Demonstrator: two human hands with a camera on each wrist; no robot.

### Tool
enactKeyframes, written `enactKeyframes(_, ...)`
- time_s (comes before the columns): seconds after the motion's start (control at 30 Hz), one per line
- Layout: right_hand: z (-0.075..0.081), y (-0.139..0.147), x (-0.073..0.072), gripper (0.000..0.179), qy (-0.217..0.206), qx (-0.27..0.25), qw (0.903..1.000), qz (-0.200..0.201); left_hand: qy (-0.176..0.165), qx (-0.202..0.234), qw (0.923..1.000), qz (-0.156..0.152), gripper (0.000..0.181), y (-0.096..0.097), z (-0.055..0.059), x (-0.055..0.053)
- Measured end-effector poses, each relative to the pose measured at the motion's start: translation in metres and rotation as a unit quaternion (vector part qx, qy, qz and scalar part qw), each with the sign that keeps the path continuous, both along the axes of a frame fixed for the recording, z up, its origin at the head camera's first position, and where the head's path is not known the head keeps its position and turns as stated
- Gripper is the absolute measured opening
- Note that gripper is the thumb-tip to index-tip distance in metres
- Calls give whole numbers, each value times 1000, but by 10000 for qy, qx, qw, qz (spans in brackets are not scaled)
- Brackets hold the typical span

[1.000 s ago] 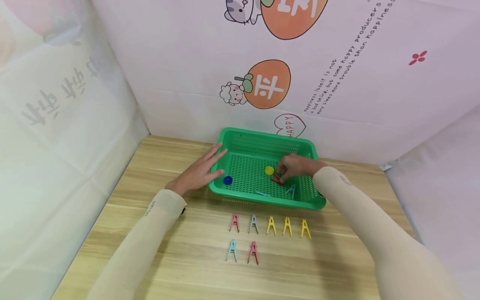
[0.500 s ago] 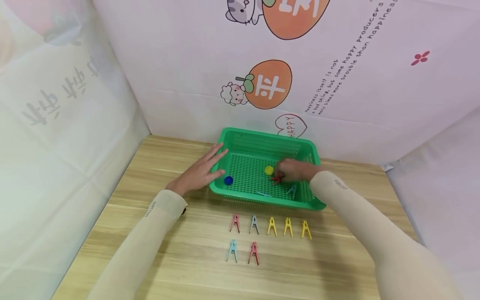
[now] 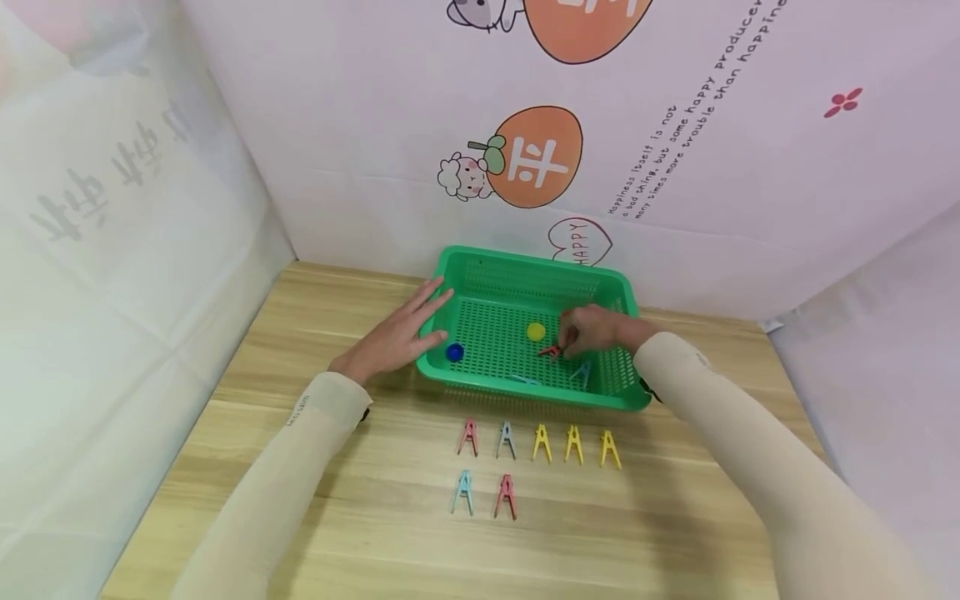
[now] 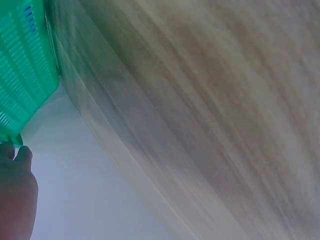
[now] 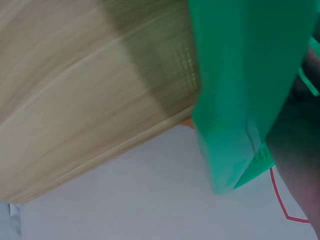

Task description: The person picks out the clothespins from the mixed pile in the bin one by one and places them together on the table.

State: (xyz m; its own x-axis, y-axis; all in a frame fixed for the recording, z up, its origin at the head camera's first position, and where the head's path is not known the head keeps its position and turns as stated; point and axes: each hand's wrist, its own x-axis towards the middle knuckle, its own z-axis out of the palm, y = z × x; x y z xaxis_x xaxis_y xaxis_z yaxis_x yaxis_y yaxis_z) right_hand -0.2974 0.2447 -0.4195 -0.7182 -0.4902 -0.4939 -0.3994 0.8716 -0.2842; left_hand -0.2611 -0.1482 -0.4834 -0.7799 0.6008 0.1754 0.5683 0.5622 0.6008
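My left hand [image 3: 393, 337] rests with spread, straight fingers on the left rim of a green plastic basket [image 3: 525, 398]; the left wrist view shows part of this hand [image 4: 17, 195] at the rim. Inside the basket, my right hand [image 3: 596, 327] pinches with curled fingers at a red clothespin [image 3: 552, 351]. Another small red bit shows at that hand's upper edge, its shape mostly hidden. Light blue clothespins [image 3: 582, 373] lie below the hand on the basket floor. A yellow cap [image 3: 536, 332] sits left of the fingers, and a blue cap [image 3: 454, 352] near the left wall.
In front of the basket, clothespins stand in two rows on the wooden table [image 3: 390, 533]: pink [image 3: 468, 437], grey-blue [image 3: 506, 439] and yellow [image 3: 573, 444] ones, then a light blue [image 3: 462, 492] and a red one [image 3: 506, 497] nearer. A printed white cloth [image 3: 360, 200] hangs behind.
The right hand has dipped to the red clothespin and risen slightly, shifting a little right. The left hand stays at the rim. The whole view has shifted slightly.
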Motion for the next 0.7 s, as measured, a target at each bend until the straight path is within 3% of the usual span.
enactKeyframes(0.2,-1,-1,4,35,-345,571,9976,-161,-83,-8,10000,-23,77,0,2,1)
enactKeyframes(0.37,-8,-4,2,46,-173,220,9996,13,-95,-28,10000,1,77,0,2,1)
enactKeyframes(0.5,-16,-8,-1,26,-64,-60,9998,171,-66,9,10000,-6,77,-1,3,0)
enactKeyframes(0.7,-26,-14,4,38,300,-231,9993,39,-79,-12,10000,14,76,-2,3,0)
